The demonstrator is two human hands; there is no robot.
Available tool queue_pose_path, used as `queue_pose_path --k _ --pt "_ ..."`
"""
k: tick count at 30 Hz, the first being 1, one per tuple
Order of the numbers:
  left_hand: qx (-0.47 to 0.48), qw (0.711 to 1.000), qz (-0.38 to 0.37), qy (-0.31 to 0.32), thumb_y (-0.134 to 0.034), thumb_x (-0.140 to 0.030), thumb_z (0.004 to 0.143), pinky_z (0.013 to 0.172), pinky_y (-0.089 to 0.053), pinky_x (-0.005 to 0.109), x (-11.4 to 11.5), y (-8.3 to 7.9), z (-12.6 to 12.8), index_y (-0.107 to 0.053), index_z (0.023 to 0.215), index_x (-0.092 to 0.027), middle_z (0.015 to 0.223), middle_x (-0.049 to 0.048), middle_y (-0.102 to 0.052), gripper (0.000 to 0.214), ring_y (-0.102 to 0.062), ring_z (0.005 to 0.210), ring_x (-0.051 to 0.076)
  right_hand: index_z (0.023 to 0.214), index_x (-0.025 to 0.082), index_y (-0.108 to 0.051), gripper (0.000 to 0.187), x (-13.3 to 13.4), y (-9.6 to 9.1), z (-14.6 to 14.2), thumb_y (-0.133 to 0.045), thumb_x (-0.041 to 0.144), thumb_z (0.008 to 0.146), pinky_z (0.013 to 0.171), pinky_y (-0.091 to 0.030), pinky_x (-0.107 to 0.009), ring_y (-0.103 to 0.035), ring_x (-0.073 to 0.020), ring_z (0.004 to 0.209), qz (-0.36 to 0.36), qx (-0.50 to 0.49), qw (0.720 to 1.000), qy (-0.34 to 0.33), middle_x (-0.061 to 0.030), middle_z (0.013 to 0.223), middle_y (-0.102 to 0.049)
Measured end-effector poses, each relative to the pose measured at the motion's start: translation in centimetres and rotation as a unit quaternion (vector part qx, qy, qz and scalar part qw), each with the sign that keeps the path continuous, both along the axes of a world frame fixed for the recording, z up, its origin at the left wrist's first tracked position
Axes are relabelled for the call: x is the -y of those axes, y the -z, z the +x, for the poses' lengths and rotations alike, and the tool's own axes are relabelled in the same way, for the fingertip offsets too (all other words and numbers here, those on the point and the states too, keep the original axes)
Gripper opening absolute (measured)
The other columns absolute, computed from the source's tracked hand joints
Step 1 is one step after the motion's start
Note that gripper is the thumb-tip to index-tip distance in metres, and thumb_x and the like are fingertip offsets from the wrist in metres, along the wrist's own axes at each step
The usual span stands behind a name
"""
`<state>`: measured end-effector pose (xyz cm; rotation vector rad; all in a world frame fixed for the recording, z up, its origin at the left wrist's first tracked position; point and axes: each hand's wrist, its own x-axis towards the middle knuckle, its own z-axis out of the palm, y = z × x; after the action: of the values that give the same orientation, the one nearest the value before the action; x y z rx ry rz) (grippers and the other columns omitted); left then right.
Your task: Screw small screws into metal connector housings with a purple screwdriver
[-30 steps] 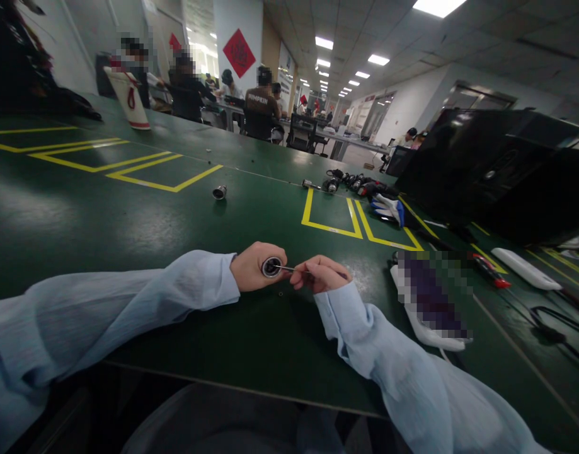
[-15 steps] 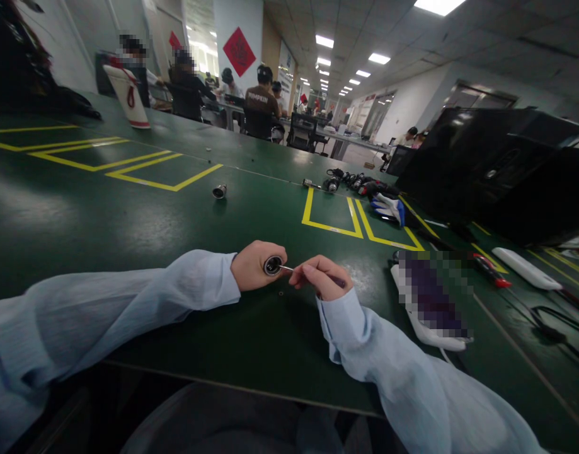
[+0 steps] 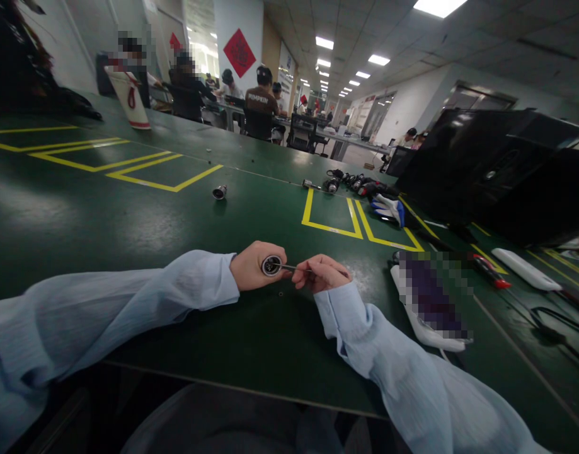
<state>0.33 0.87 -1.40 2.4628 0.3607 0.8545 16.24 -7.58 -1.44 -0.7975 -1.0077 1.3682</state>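
My left hand [image 3: 254,266] clamps the metal cylinder [image 3: 271,265], mouth sideways, so the probe [image 3: 295,268] pinched in my right hand [image 3: 323,275] reaches in.

Left hand [image 3: 252,267] holds cylinder [image 3: 272,265] on table [image 3: 128,221]; right hand [image 3: 320,273] just right.

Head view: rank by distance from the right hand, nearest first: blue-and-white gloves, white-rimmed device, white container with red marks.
1. White-rimmed device: just to the right of the right hand, which pinches a thin tool.
2. Blue-and-white gloves: farther forward, to the right.
3. White container with red marks: far back on the left.
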Motion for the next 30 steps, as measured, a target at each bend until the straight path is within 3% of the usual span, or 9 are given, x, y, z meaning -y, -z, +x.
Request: queue_pose_path --k 5,10,13,25,30 --pt "0.001 0.999 0.028 -0.043 -0.055 -0.026 0.074 0.047 -0.037 0.017 0.1 0.0 0.0 -0.050 0.061 -0.013 0.056 -0.0011 -0.052 0.019 -0.047 0.049 0.007 0.062 0.017 -0.061 0.014 0.7 -0.1 -0.6 -0.055 0.024 0.073 0.051 -0.045 -0.025 -0.056 -0.0113 0.051 0.095 0.135 0.981 0.106 -0.0007 0.056 -0.063" --pt "-0.001 0.997 0.039 -0.068 -0.055 -0.028 0.073 0.045 -0.034 0.017 0.1 0.1 0.0 -0.047 0.060 -0.014 0.053 -0.0027 -0.048 0.021 -0.044 0.047 0.007 0.065 0.018 -0.060 0.018 1.4 0.0 -1.1 -0.048 0.023 0.078 0.059 -0.044 -0.027 -0.056 -0.0128 0.059 0.208 0.329 0.904 0.178 -0.0022 0.062 -0.061" --pt "0.004 0.997 0.033 -0.067 -0.055 -0.028 0.073 0.045 -0.034 0.017 0.1 0.2 0.0 -0.047 0.059 -0.014 0.053 -0.0023 -0.049 0.021 -0.044 0.047 0.007 0.068 0.019 -0.060 0.018 1.4 0.2 -1.4 -0.046 0.023 0.079 0.062 -0.044 -0.027 -0.057 -0.0136 0.063 0.264 0.360 0.876 0.181 -0.0026 0.065 -0.060" --pt "0.044 0.997 -0.055 -0.028 -0.059 -0.029 0.070 0.042 -0.034 0.015 0.2 0.0 -0.2 -0.047 0.058 -0.013 0.051 -0.0029 -0.047 0.024 -0.041 0.044 0.006 0.070 0.020 -0.060 0.017 1.3 0.5 -1.3 -0.046 0.021 0.080 0.062 -0.046 -0.027 -0.059 -0.0139 0.066 0.313 0.332 0.876 0.154 -0.0035 0.068 -0.061" --pt "0.033 0.996 -0.040 -0.069 -0.060 -0.031 0.070 0.042 -0.034 0.015 0.2 0.1 0.0 -0.047 0.057 -0.013 0.050 -0.0032 -0.046 0.027 -0.040 0.044 0.006 0.070 0.019 -0.059 0.017 1.4 0.3 -1.2 -0.045 0.021 0.080 0.063 -0.045 -0.028 -0.058 -0.0139 0.065 0.316 0.359 0.862 0.168 -0.0032 0.067 -0.061"
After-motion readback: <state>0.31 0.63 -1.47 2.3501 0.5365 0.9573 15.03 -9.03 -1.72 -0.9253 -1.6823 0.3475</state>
